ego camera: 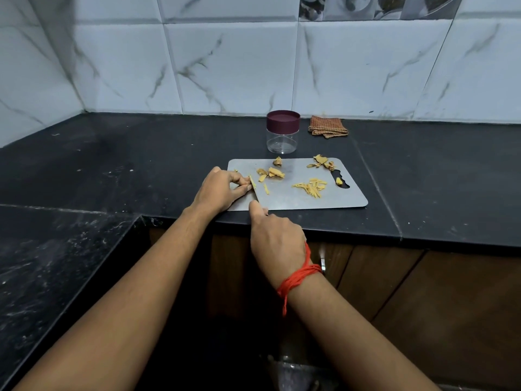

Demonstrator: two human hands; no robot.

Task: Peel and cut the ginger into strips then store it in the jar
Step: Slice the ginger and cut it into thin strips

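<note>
Down on the black desk (141,165), a steel cutting board (296,198) lies near the front edge, with the left hand (218,190) at its left end pinching a small ginger piece (251,181) between thumb and fingertips, the grip closed tight on it. Just beside, the right hand (277,241), wearing an orange thread (298,277) on its wrist, is closed around a knife (256,196) whose blade meets the held piece; the handle is hidden inside the fist. Cut ginger strips (310,187) sit in a loose pile toward the board's right, peeled chunks (272,173) lie in the middle, and peel scraps (322,162) rest near the far right corner. Behind the board stands a clear jar (282,136), its maroon lid (283,119) on, and a folded checked cloth (327,127) lies to the jar's right, against the tiled wall (231,66).
</note>
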